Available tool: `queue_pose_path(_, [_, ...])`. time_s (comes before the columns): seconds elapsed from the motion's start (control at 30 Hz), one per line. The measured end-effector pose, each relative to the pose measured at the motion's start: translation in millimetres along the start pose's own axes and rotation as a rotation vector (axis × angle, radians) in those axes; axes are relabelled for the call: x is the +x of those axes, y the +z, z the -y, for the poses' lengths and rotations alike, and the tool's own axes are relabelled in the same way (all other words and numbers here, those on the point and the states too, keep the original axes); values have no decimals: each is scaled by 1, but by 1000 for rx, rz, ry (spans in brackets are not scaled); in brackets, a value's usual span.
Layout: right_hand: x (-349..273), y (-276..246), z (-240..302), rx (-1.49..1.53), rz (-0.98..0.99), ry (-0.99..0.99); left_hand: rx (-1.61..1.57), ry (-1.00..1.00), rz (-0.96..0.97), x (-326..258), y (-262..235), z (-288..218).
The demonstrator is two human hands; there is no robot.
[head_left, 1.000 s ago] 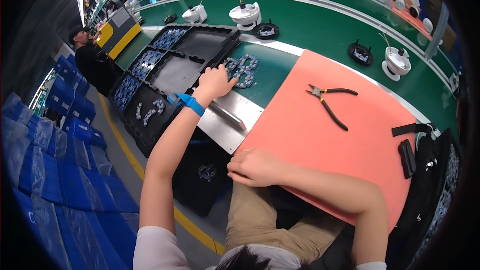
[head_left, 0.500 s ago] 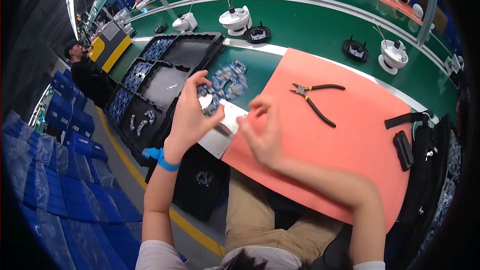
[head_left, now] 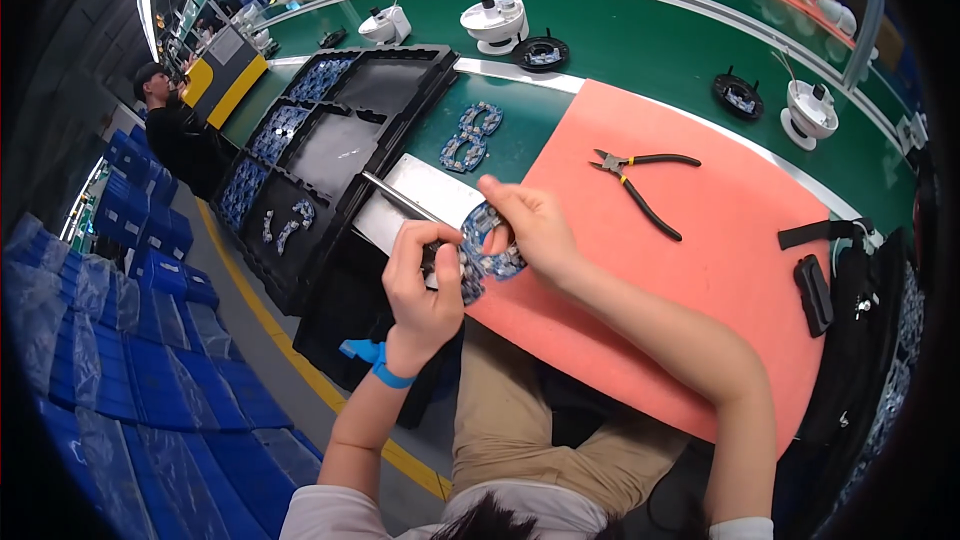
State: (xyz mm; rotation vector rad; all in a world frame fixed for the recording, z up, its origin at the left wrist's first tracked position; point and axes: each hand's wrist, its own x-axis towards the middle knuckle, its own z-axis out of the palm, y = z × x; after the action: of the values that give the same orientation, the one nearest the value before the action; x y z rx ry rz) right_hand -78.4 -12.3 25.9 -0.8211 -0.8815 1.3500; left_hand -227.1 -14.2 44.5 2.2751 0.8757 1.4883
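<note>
A blue ring-shaped circuit board panel (head_left: 478,230) is held between my two hands above the near left edge of the orange mat. My left hand (head_left: 424,275) pinches its lower left part, the thumb upright against it. With thumb and fingers, my right hand (head_left: 538,232) grips the panel's upper right side. Just beyond them lies a silvery metal plate (head_left: 433,184) carrying a long metal bar (head_left: 398,197). Another blue circuit board panel (head_left: 472,137), shaped like a figure eight, rests on the green bench behind the plate.
Black-and-yellow cutting pliers (head_left: 625,165) lie splayed on the orange mat (head_left: 640,270). Black divided trays (head_left: 375,130) with circuit boards stand to the left. White rounded housings (head_left: 495,25) and dark round parts (head_left: 738,97) sit on the green conveyor. Blue crates (head_left: 130,380) are stacked far left.
Both hands, apart and raised before, have come together near the mat's edge and now hold a circuit board panel. The metal plate with its bar is more exposed.
</note>
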Motion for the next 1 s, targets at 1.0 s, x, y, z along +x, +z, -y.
queue_pose_path(1.0, [-11,-9,-9,222,263,273,-86,-723,-30,2,-129,63])
